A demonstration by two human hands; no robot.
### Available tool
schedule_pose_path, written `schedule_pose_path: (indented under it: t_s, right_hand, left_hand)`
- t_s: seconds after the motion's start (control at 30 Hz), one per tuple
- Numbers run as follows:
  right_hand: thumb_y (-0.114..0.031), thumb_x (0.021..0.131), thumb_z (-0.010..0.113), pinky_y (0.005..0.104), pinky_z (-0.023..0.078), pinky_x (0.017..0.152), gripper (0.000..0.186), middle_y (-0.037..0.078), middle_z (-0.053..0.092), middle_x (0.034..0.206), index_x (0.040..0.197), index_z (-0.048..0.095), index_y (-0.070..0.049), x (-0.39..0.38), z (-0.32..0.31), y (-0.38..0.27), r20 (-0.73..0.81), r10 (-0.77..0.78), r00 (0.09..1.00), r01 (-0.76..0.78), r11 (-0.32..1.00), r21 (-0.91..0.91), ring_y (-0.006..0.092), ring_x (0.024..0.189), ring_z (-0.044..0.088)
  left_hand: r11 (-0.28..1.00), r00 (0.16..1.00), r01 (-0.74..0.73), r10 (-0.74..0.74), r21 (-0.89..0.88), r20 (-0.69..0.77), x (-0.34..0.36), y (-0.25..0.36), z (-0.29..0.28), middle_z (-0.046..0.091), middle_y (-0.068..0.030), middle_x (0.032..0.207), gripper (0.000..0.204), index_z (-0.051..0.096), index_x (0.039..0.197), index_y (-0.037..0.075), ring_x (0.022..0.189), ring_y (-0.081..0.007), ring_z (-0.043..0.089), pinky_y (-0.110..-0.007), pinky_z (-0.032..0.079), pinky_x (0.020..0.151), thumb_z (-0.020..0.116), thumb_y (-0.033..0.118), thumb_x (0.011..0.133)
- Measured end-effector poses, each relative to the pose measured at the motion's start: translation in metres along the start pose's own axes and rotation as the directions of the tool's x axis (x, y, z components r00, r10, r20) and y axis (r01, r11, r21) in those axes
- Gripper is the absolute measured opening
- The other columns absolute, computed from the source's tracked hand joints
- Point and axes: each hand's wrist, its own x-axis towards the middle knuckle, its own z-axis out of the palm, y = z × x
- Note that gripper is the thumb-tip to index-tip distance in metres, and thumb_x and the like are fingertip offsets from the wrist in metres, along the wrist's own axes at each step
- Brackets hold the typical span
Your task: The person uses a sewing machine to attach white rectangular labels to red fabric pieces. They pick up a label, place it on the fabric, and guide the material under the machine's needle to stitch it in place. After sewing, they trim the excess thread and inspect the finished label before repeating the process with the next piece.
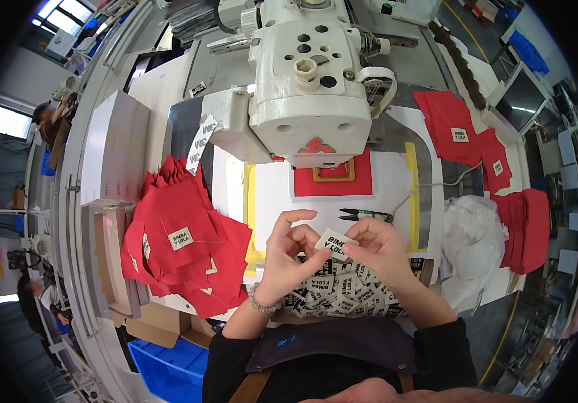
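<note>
Left hand [287,260] and right hand [381,250] both pinch one white label [333,243], near label pile [344,289]. Snips [377,216] just beyond; red fabric [304,185] under sewing machine [309,104].

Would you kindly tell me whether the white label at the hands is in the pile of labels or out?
Out: the white label is held between the left hand and right hand, clear of the pile.

My label [330,242] is off-white with bold black lettering; the heaped labels [344,290] below mix white and black. My sleeves [445,350] are black, my beaded bracelet [262,306] greyish. The fabric pieces [181,266] are solid red, the sewing machine [311,111] cream-white, the tape strips [412,161] yellow, the crate [168,371] bright blue.
</note>
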Motion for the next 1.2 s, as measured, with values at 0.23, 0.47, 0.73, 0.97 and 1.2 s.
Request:
schedule_pose_path:
  t_s: [0.23,0.47,0.73,0.97,1.2]
  right_hand:
    - [-0.003,0.088,0.065,0.0240,0.049,0.073,0.010,0.006,0.064,0.084,0.089,0.056,0.000,0.001,0.011,0.018,-0.068,-0.027,0.997,0.033,0.997,0.075,0.0093,0.077,0.060]
    - [0.001,0.087,0.064,0.0236,0.050,0.071,0.009,0.007,0.064,0.086,0.085,0.055,0.001,-0.001,0.017,0.024,-0.128,-0.092,0.987,0.110,0.984,0.142,0.0099,0.078,0.061]
    - [0.001,0.086,0.065,0.0230,0.047,0.070,0.010,0.006,0.063,0.085,0.084,0.056,-0.001,-0.003,0.018,0.030,-0.107,-0.142,0.984,0.152,0.984,0.096,0.0085,0.078,0.059]
    - [0.001,0.081,0.070,0.0219,0.041,0.062,0.012,0.002,0.060,0.075,0.076,0.059,-0.002,-0.006,0.015,0.032,-0.120,-0.323,0.939,0.279,0.917,-0.286,0.0064,0.069,0.053]
    - [0.003,0.074,0.074,0.0251,0.043,0.060,0.013,0.006,0.064,0.079,0.078,0.063,-0.002,-0.007,0.014,0.029,-0.102,-0.501,0.860,0.393,0.775,-0.495,0.0138,0.069,0.058]
  left_hand:
    - [0.982,0.977,-0.161,0.144,-0.103,-0.158,0.000,-0.008,0.005,0.062,-0.0018,0.075,0.042,0.050,0.109,0.003,0.066,-0.0051,0.054,-0.019,0.043,0.060,0.074,-0.003,0.075]
    - [0.991,0.994,-0.072,0.062,-0.114,-0.089,0.002,-0.010,0.001,0.062,-0.0025,0.076,0.016,0.062,0.077,0.001,0.067,-0.0066,0.055,-0.021,0.045,0.062,0.077,0.000,0.074]
    - [0.987,0.987,-0.132,0.122,-0.090,-0.108,0.003,-0.004,0.008,0.062,-0.0046,0.075,0.011,0.065,0.074,0.000,0.066,-0.0082,0.054,-0.021,0.044,0.061,0.076,-0.001,0.074]
    - [0.989,0.985,-0.130,0.121,-0.071,-0.120,0.002,0.001,0.013,0.062,-0.0049,0.075,0.010,0.065,0.075,-0.001,0.066,-0.0081,0.054,-0.021,0.044,0.061,0.076,-0.002,0.074]
    - [0.986,0.991,-0.099,0.086,-0.133,-0.098,0.002,-0.002,0.013,0.062,-0.0043,0.076,0.013,0.063,0.072,0.001,0.067,-0.0078,0.054,-0.021,0.044,0.062,0.076,-0.002,0.074]
